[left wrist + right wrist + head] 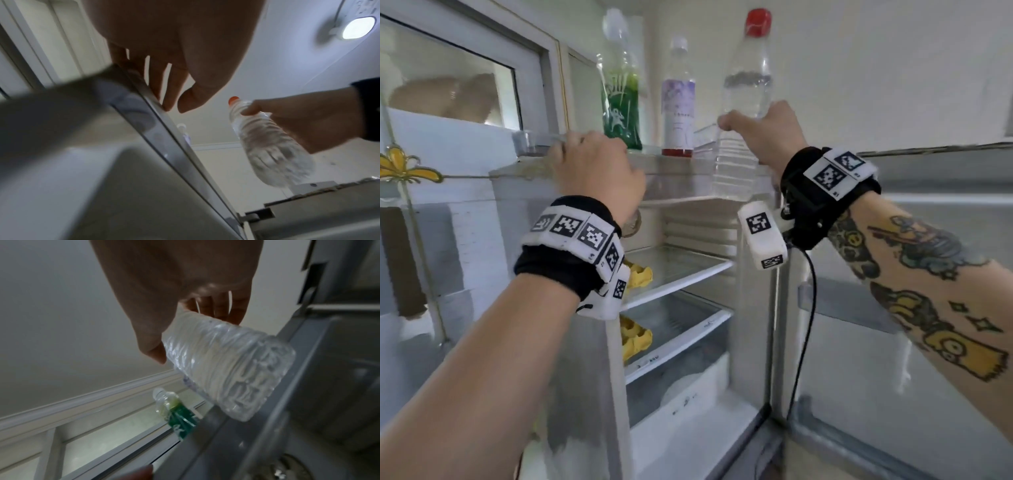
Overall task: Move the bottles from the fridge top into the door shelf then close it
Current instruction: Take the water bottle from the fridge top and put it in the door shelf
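My right hand (pixel 767 128) grips a clear ribbed water bottle (pixel 748 85) with a red cap around its middle and holds it upright, just in front of the fridge top (pixel 654 159). The same bottle (pixel 226 366) fills the right wrist view under that hand (pixel 185 308). Two bottles stand on the fridge top: a green-labelled one (pixel 621 102) and a purple-labelled one (pixel 677 106) to its right. My left hand (pixel 595 164) rests on the front edge of the fridge top with fingers (pixel 166 91) fairly straight, holding nothing.
The fridge stands open, its door (pixel 928 240) swung right with a door shelf (pixel 842 305) below my right forearm. Inside are glass shelves (pixel 681 267) and yellow egg trays (pixel 640 274). Clear plastic boxes (pixel 534 140) sit on the fridge top. A cabinet stands on the left.
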A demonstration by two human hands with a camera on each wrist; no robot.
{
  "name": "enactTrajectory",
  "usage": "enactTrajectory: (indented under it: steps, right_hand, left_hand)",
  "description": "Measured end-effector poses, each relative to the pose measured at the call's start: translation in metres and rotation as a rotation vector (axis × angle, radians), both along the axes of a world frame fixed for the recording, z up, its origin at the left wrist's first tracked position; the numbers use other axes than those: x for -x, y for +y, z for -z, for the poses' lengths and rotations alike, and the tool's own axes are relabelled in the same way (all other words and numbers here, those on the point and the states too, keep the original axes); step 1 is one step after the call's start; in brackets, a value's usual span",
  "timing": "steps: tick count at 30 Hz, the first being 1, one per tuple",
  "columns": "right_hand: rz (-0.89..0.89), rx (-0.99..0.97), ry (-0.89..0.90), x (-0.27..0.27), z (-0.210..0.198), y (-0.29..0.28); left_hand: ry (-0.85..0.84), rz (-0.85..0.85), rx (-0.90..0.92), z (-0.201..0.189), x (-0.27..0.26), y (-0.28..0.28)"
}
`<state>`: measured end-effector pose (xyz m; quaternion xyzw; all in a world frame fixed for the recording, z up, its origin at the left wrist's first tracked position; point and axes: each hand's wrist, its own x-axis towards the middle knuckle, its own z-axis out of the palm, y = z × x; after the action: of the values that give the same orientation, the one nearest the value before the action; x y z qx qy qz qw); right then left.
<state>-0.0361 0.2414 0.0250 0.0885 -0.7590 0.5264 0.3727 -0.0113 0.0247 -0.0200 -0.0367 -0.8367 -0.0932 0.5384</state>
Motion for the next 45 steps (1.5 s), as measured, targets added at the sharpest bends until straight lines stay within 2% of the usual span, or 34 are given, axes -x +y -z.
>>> enactTrajectory:
  steps: [3,6,10,12,16,24,28,33,45]
  right_hand:
    - [0.058,-0.001,-0.072,-0.016,0.042,0.040]
    - [0.092,0.044,-0.140,-0.033,0.085,0.081]
    - [0.216,0.065,-0.173,-0.066,0.134,0.133]
    - [0.300,0.083,-0.217,-0.088,0.162,0.161]
    - [0.427,0.154,-0.292,-0.124,0.227,0.219]
    - [0.584,0.180,-0.513,-0.131,0.339,0.310]
    - [0.612,0.186,-0.585,-0.117,0.375,0.336]
    - [0.626,0.238,-0.663,-0.098,0.416,0.356]
    - [0.681,0.115,-0.858,-0.089,0.499,0.367]
  left_hand:
    - [-0.017,0.032,0.032,0.012,0.001,0.031]
    - [-0.064,0.172,0.047,0.028,0.004,0.076]
    - [-0.299,0.505,0.009,0.063,0.010,0.135]
    - [-0.434,0.602,0.083,0.086,0.019,0.167]
    - [-0.619,0.657,0.278,0.129,0.032,0.236]
    - [-0.797,0.715,0.314,0.196,0.054,0.336]
    - [-0.772,0.706,0.349,0.219,0.059,0.364]
    - [-0.635,0.720,0.340,0.239,0.067,0.381]
    - [-0.476,0.729,0.276,0.264,0.066,0.389]
